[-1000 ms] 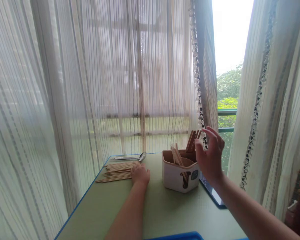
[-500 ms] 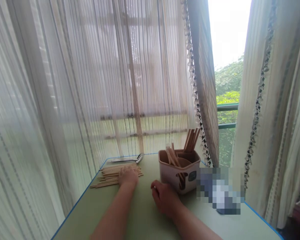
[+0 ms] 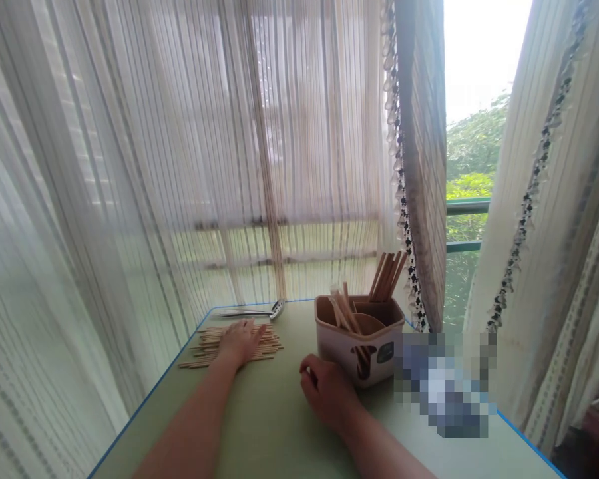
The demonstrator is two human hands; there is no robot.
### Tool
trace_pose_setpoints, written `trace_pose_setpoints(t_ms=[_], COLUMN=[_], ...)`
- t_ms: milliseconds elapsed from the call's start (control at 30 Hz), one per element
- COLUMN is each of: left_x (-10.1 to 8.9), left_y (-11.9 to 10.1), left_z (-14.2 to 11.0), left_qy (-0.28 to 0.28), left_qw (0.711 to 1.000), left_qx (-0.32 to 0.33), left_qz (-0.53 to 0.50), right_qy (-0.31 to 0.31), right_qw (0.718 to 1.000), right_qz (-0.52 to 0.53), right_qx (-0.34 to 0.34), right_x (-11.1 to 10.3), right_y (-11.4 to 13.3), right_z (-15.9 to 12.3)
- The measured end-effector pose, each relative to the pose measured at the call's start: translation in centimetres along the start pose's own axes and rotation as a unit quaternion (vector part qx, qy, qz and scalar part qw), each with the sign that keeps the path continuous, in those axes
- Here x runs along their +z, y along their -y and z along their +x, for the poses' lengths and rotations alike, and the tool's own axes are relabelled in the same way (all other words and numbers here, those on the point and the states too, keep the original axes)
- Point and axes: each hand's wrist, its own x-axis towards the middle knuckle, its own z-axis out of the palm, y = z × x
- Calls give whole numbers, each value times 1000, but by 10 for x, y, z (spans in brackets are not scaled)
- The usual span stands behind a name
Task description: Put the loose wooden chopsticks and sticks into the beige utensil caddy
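A loose layer of wooden chopsticks (image 3: 207, 346) lies on the left of the table, roughly side by side, with uneven ends. My left hand (image 3: 239, 342) rests palm down on top of them, fingers extended and thumb apart, covering their middle. Beside the front left corner of a pale utensil holder (image 3: 332, 346) is my right hand (image 3: 327, 389), its fingers curled into a loose fist with nothing visible in it. The holder has a brown rim and compartments. Darker chopsticks (image 3: 388, 276) stand at its back right, and lighter sticks (image 3: 347, 309), partly in clear wrapping, lean in its front left.
Behind the loose chopsticks, a metal slotted spoon (image 3: 277, 309) lies near the far edge of the pale green table (image 3: 274, 426), which is edged in blue. A blurred-out item (image 3: 442, 386) sits right of the holder. Sheer curtains (image 3: 219, 166) hang close behind the table.
My left hand has shifted left across the chopsticks, and its fingers now show more spread. My right hand stays by the holder. The camera view has turned slightly.
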Motion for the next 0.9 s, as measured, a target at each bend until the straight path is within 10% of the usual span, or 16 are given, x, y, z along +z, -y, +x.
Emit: trace_pose_setpoints(t_ms=[500,900], left_x=[-18,-36], left_y=[-60,-58], left_z=[-83,-78], left_qy=[7,14], left_qw=[999,998], left_qx=[4,61], left_qz=[38,9], right_qy=[15,96], right_qw=[1000,989], right_qz=[-17,-108], right_qx=[-17,-5], right_x=[-6,-7], right_y=[6,8], right_z=[-4,-6])
